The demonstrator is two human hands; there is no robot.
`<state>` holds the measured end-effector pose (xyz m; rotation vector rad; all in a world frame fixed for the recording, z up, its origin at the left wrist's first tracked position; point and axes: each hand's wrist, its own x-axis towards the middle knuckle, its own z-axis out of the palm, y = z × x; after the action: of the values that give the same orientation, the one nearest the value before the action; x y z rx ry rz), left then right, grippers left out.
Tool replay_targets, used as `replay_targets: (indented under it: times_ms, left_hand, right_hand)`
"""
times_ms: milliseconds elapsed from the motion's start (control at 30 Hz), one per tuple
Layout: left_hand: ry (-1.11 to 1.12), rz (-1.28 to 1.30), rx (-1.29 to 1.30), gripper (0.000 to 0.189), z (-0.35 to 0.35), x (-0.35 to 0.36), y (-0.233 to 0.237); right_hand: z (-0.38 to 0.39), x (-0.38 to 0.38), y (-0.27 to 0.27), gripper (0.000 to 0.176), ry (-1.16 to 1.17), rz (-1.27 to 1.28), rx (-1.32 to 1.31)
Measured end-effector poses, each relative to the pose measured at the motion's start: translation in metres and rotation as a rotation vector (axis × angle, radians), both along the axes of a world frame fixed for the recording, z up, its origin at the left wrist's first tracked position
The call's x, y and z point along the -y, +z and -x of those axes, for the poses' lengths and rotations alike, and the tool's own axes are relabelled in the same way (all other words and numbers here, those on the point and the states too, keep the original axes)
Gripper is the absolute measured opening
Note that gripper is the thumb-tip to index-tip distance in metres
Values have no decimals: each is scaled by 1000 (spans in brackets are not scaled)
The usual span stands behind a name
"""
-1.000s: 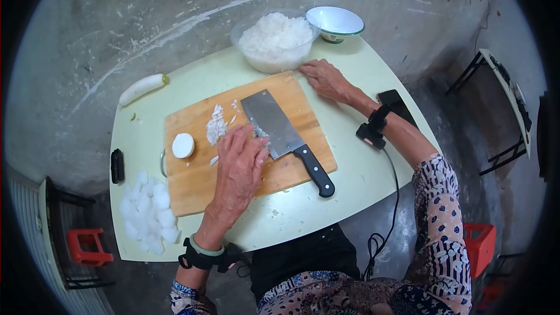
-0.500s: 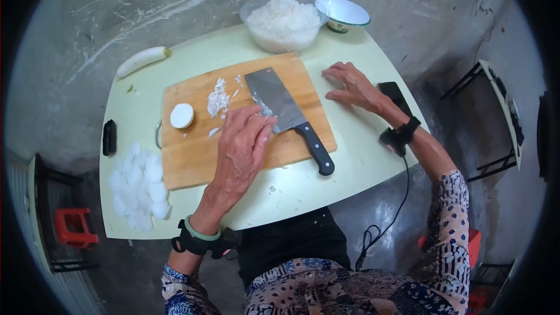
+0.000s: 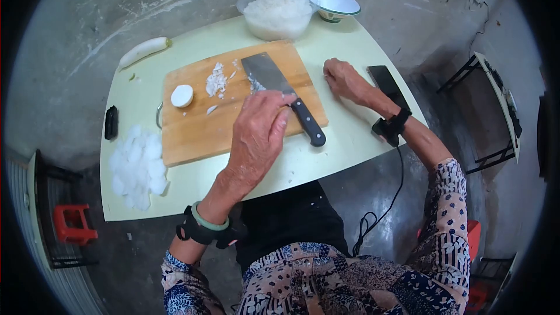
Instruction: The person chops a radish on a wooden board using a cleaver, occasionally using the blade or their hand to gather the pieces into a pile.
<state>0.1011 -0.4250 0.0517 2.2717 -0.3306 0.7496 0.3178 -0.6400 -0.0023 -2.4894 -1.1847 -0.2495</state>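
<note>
A wooden cutting board (image 3: 192,131) lies on the pale green table (image 3: 350,140). A cleaver (image 3: 265,73) with a black handle rests flat across the board's right half. My left hand (image 3: 256,137) reaches over the board, its bent fingers touching the heel of the blade where it meets the handle, without gripping it. My right hand (image 3: 344,79) rests on the table just right of the board, fingers curled in, holding nothing. On the board lie a round white radish slice (image 3: 182,95) and a small heap of chopped white bits (image 3: 217,83).
A clear bowl of chopped white radish (image 3: 279,14) and an empty white bowl (image 3: 333,3) stand at the far edge. A whole white radish (image 3: 144,51) lies far left, a pile of slices (image 3: 139,166) near left. A phone (image 3: 385,84) lies right, a small black object (image 3: 111,122) left.
My left hand slid from the blade's middle toward its heel and handle. My right hand left the board's far corner, came to the table beside the board and curled its fingers.
</note>
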Motion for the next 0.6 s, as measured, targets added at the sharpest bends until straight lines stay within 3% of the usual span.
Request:
replay_targets:
  times_ms: [67, 133, 200, 300, 433, 500, 533, 600]
  left_hand:
    - [39, -16, 36, 25, -3, -11, -7]
    - [152, 277, -192, 30, -6, -19, -11]
    - [177, 221, -117, 34, -25, -31, -30]
    - [250, 238, -69, 34, -42, -37, -43]
    - [207, 205, -148, 35, -52, -49, -52]
    - [175, 168, -186, 33, -41, -55, -57]
    - [194, 66, -183, 30, -35, -62, -54]
    - [174, -19, -182, 28, -34, -62, -61]
  right_hand:
    - [19, -13, 34, 9, 33, -163, -216]
    - [41, -37, 59, 13, 80, -218, -268]
    - [50, -61, 74, 14, 276, -221, -417]
    - [55, -89, 73, 18, 353, -191, -550]
    - [51, -92, 77, 24, 284, -222, -648]
    - [45, -71, 69, 21, 348, -342, -465]
    - [58, -59, 84, 18, 180, -254, -483]
    - [56, -28, 81, 19, 78, -346, -813]
